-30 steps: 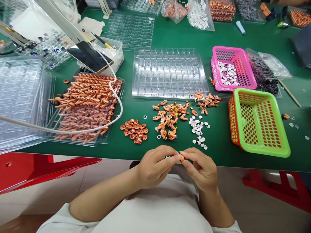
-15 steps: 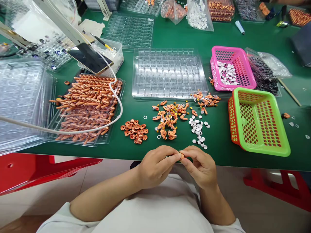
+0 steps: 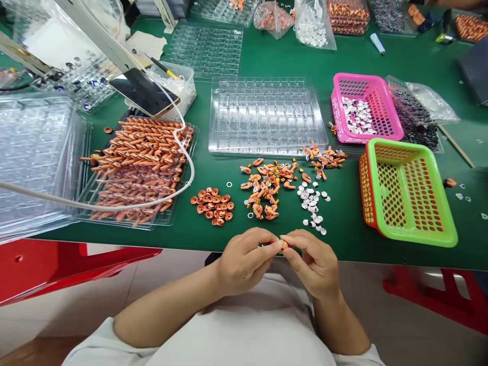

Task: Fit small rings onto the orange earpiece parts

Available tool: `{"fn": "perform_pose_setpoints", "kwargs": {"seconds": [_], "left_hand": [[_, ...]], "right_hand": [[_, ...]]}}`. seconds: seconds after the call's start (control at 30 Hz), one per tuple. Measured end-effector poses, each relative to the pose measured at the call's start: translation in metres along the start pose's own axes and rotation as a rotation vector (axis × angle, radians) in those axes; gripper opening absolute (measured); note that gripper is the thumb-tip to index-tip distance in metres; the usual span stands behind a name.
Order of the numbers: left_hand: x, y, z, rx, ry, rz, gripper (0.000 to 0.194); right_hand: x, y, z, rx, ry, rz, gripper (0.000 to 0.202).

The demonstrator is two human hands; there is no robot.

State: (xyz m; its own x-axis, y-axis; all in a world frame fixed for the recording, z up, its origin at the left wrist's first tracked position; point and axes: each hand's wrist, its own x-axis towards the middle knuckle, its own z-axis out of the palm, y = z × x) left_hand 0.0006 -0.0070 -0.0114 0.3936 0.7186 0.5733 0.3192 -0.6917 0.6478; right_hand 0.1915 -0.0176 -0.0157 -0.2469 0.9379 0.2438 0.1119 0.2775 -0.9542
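Note:
My left hand (image 3: 247, 262) and my right hand (image 3: 314, 262) meet at the table's front edge, fingertips pinched on one small orange part (image 3: 284, 244). The fingers cover most of that part. Just beyond them lies a loose heap of orange pieces with yellow and silvery bits (image 3: 267, 185). To its right are scattered white caps (image 3: 312, 203); on its left is a cluster of copper-coloured cups (image 3: 213, 206). A smaller group of orange pieces (image 3: 326, 157) sits near the clear tray (image 3: 267, 117).
At right stand a pink basket (image 3: 366, 108) with white pieces and a green basket (image 3: 414, 193) nested in a red one. Copper-coloured parts (image 3: 141, 168) fill a tray at left, crossed by a white cable (image 3: 190, 168). A phone (image 3: 147, 91) lies behind.
Both hands keep nearly the same pose around the small orange part. The whole view has shifted very slightly; nothing on the table has visibly been moved.

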Motion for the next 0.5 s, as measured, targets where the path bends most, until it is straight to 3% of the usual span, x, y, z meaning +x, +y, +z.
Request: {"fn": "perform_pose_setpoints", "kwargs": {"seconds": [0.5], "left_hand": [[0.0037,-0.0009,-0.0064,0.001,-0.030,0.038,0.037]], "right_hand": [[0.0008,-0.0062,-0.0028,-0.025,-0.064,0.020,0.036]]}}
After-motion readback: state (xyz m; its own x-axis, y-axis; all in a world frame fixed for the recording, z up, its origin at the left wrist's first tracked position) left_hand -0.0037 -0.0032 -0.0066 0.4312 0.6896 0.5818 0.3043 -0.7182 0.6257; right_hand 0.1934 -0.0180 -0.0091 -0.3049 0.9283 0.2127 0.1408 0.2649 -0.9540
